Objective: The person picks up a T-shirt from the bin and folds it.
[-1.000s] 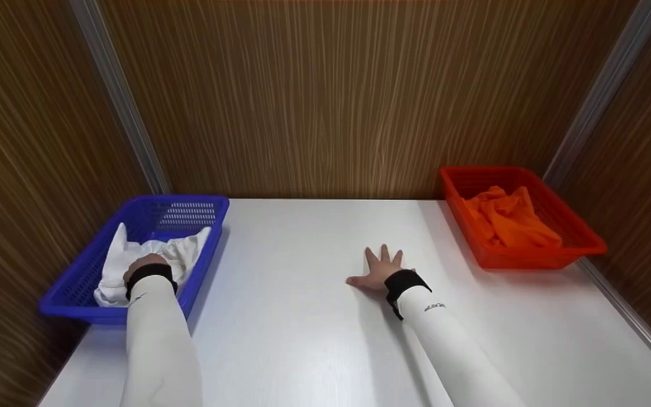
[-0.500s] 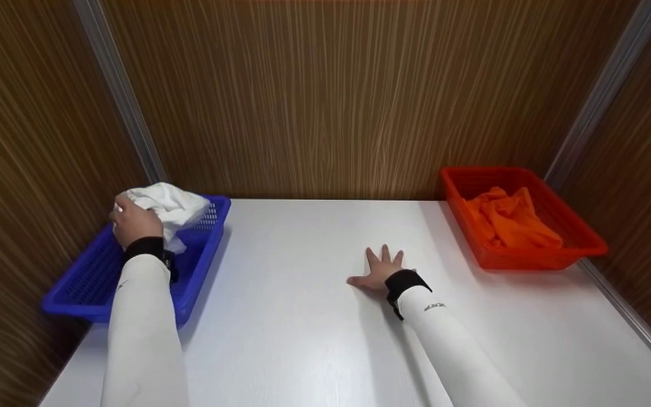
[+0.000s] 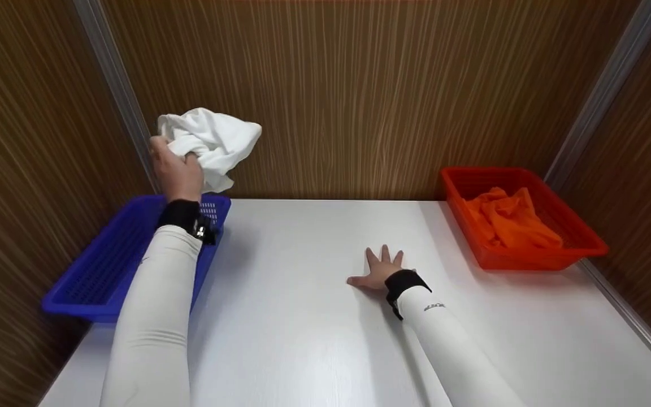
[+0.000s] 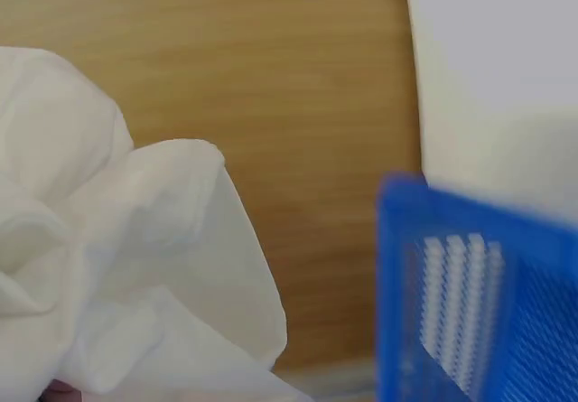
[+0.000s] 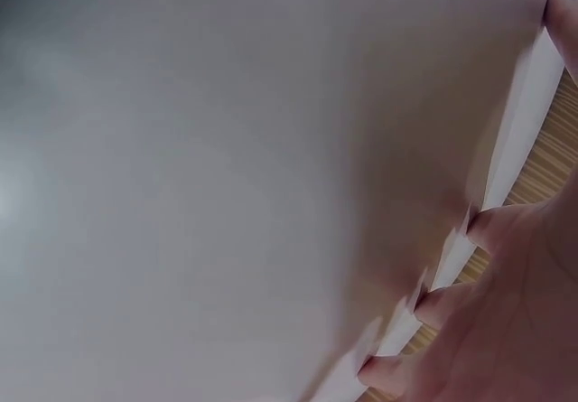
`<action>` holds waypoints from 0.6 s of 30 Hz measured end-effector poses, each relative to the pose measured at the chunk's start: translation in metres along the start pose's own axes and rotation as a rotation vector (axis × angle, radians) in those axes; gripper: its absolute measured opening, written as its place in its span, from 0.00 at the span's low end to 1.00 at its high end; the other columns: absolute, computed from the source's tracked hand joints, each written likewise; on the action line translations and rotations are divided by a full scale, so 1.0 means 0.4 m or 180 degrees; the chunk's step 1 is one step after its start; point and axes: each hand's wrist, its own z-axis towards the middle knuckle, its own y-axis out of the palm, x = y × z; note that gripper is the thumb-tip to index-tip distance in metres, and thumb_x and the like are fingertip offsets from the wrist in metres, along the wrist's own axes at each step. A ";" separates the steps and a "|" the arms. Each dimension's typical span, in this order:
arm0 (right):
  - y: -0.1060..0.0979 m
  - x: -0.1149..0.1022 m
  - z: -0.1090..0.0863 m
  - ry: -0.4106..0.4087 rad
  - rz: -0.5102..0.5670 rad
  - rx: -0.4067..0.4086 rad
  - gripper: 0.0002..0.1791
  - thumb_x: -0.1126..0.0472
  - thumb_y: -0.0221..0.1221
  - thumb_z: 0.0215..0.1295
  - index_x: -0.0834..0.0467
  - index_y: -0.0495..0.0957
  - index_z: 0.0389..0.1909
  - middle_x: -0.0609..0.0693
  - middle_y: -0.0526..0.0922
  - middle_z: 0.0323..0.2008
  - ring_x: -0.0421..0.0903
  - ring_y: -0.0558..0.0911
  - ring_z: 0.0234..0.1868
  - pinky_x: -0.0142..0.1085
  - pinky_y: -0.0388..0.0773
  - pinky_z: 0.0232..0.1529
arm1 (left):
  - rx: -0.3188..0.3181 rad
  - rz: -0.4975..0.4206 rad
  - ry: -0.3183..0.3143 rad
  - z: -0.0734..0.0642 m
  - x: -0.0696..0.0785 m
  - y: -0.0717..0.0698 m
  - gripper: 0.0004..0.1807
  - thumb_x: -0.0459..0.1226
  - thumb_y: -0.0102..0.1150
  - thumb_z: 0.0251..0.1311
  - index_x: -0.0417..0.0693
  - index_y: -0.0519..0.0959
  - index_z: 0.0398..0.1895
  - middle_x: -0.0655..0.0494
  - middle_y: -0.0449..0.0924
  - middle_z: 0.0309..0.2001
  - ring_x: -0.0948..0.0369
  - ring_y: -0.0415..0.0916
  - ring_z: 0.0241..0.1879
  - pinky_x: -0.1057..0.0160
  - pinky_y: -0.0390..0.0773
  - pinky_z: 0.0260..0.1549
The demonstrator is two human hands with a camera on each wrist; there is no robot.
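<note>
A crumpled white cloth (image 3: 215, 138) is up in the air, gripped by my left hand (image 3: 177, 172) above the far end of the blue basket (image 3: 77, 308). In the left wrist view the cloth (image 4: 153, 257) fills the lower left in loose folds, hiding most of the fingers. My right hand (image 3: 381, 272) rests on the white table with fingers spread and nothing in it. The right wrist view shows that hand's fingertips (image 5: 492, 226) touching the tabletop.
At the right stands a red basket (image 3: 540, 259) with a crumpled orange cloth (image 3: 512, 217) inside. The white table (image 3: 303, 316) lies between both baskets. Wood-grain panels (image 3: 325, 102) enclose the back and sides.
My left hand has lifted the white cloth out of the blue basket, moving up, away and slightly right. The right hand has stayed where it was.
</note>
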 end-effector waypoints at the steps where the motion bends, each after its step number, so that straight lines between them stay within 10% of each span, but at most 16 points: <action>1: 0.002 0.001 0.002 0.0005 -0.0004 0.0003 0.59 0.27 0.59 0.61 0.52 0.45 0.83 0.67 0.34 0.81 0.77 0.32 0.77 0.81 0.45 0.63 | -0.0062 -0.0053 0.0040 -0.008 0.016 0.012 0.22 0.26 0.56 0.58 0.33 0.64 0.55 0.35 0.74 0.56 0.44 0.71 0.61 0.52 0.68 0.64; 10: -0.006 -0.007 -0.012 0.0062 0.0007 -0.0035 0.58 0.27 0.59 0.61 0.51 0.45 0.83 0.65 0.34 0.81 0.75 0.31 0.77 0.81 0.43 0.63 | -0.0657 -0.0437 0.0462 -0.146 0.100 0.119 0.19 0.26 0.56 0.56 0.34 0.66 0.51 0.36 0.76 0.50 0.44 0.74 0.53 0.47 0.72 0.57; 18: -0.003 -0.003 0.001 -0.0046 0.0182 0.0035 0.59 0.19 0.50 0.60 0.50 0.46 0.83 0.66 0.36 0.81 0.76 0.32 0.77 0.83 0.39 0.61 | -0.1352 -0.0533 0.0222 -0.356 0.030 0.212 0.18 0.24 0.55 0.58 0.37 0.64 0.50 0.36 0.75 0.50 0.44 0.74 0.54 0.46 0.72 0.58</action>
